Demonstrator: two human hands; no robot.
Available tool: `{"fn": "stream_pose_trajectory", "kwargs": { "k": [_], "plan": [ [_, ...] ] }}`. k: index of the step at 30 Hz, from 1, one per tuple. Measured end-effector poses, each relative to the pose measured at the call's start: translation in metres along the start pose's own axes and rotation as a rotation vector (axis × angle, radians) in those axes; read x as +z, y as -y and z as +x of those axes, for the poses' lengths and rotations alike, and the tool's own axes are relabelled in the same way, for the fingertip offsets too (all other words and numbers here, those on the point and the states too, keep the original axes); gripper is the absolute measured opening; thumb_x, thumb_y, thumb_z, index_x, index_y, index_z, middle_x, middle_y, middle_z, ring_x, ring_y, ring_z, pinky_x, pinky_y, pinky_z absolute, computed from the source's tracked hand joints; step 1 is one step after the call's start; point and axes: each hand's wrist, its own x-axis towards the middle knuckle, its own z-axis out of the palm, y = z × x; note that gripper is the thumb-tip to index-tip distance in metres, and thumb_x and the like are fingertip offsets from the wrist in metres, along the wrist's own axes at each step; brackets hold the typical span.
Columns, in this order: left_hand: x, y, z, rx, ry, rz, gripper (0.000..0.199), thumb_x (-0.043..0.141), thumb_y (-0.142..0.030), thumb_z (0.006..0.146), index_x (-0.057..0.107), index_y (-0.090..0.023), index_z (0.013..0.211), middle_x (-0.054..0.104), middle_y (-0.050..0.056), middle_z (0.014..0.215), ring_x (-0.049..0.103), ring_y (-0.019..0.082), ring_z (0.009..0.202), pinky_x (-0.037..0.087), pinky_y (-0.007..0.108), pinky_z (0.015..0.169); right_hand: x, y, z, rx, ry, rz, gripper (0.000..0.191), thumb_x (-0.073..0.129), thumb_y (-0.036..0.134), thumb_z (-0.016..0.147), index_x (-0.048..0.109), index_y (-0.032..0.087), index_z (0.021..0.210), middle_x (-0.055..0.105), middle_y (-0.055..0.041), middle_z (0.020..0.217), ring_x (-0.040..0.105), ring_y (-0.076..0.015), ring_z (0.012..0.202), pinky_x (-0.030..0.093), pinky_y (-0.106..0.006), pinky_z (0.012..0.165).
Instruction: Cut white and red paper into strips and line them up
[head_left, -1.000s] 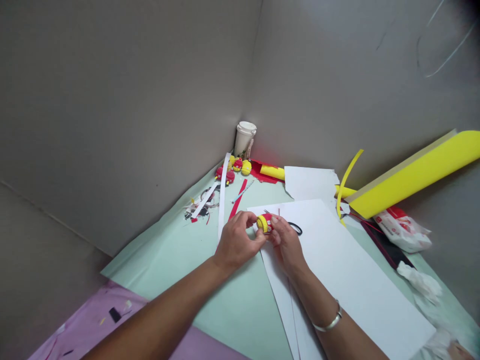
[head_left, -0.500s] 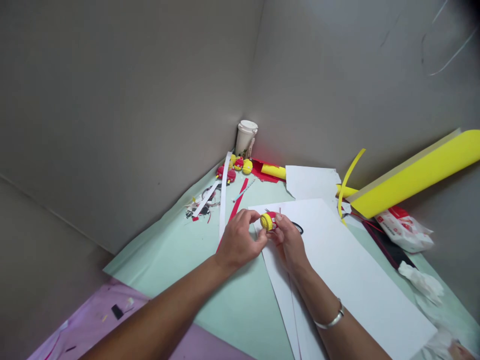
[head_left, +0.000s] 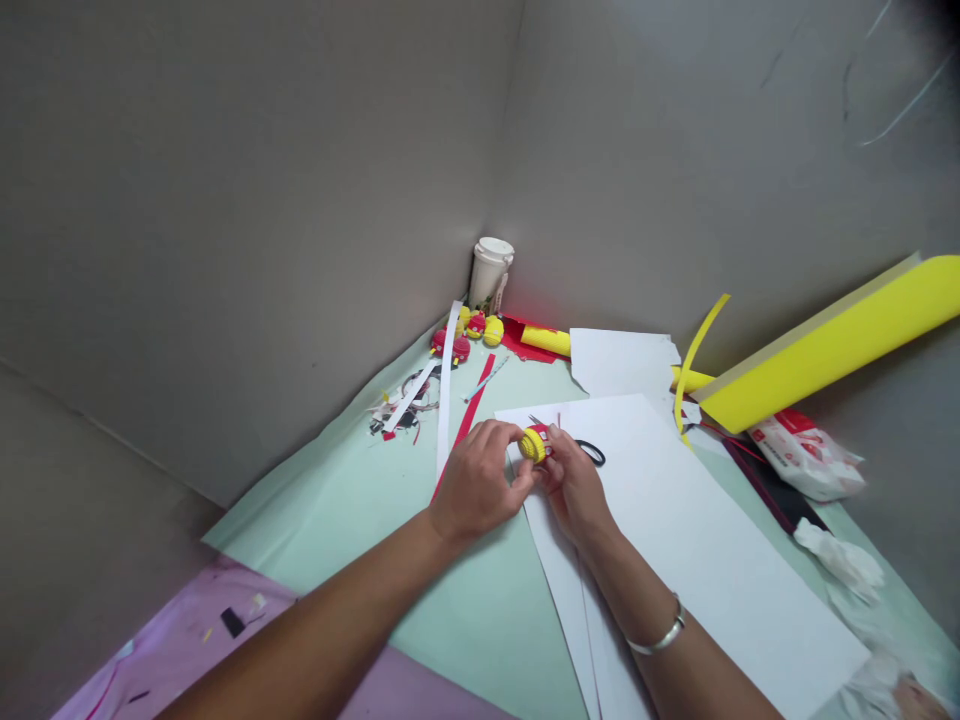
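I have a small red-and-yellow piece [head_left: 534, 443] up between my two hands, a little below the centre of the frame and above the near corner of the white sheets [head_left: 675, 540]. I judge the step in hand to be close finger work on its yellow ribbed end, which points left, and the next move seems to me to call for a steady right hold and a light left touch, since hard pressure might dent the ridges. My right hand [head_left: 579, 485] has its grip closed on the red end, thumb on the upper side and fingers beneath. My left hand [head_left: 476, 480] has thumb and forefinger bent into a loose, partly open ring, the tips right at the yellow rim; whether they pinch it I cannot tell. Scissors [head_left: 592, 452] lie partly hidden just behind my right hand. Toward the upper middle of the frame, similar red and yellow pieces [head_left: 460, 349] sit grouped on the green-covered counter [head_left: 352, 500], a white strip [head_left: 447, 390] lying across them.
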Motion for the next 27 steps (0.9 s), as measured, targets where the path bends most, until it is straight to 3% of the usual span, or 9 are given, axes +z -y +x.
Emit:
{"fn": "stream_pose_trajectory", "kwargs": {
  "k": [27],
  "plan": [
    [-0.0008,-0.0023,0.0021,-0.048,-0.027,0.017,0.022,0.055,-0.015,0.074,0.050,-0.020,0.095,0.060,0.005,0.086,0.059,0.022,0.081,0.051,0.035,0.072,0.0005,0.0013,-0.0006,-0.015,-0.058,-0.076,0.028,0.073,0.046,0.078,0.067,0.019,0.077,0.061,0.0022,0.066,0.053,-0.0122,0.058,0.040,-0.024,0.051]
  ]
}}
